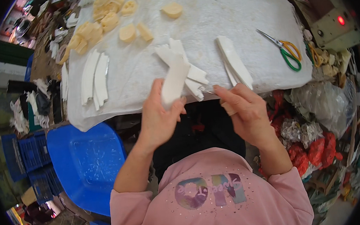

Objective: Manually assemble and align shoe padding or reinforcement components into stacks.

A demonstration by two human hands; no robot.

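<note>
My left hand (157,116) grips the near end of a curved white strip (176,81), thumb on one side and fingers on the other. Beyond and partly under that strip, a crossed pile of similar white strips (196,74) lies on the table. My right hand (245,109) pinches a thin metallic tool (209,92), whose tip points at the pile's near end; its kind is too small to make out. A tan band wraps one right finger. Just past this hand lies a stack of white strips (233,61), and farther left is another group of white strips (94,79).
A white sheet covers the table (222,7). Several pale yellow pieces (109,20) lie at its far left. Scissors (283,49) with green and yellow handles rest on the right, near a box with a red light (338,28). A blue plastic chair (88,162) stands at left.
</note>
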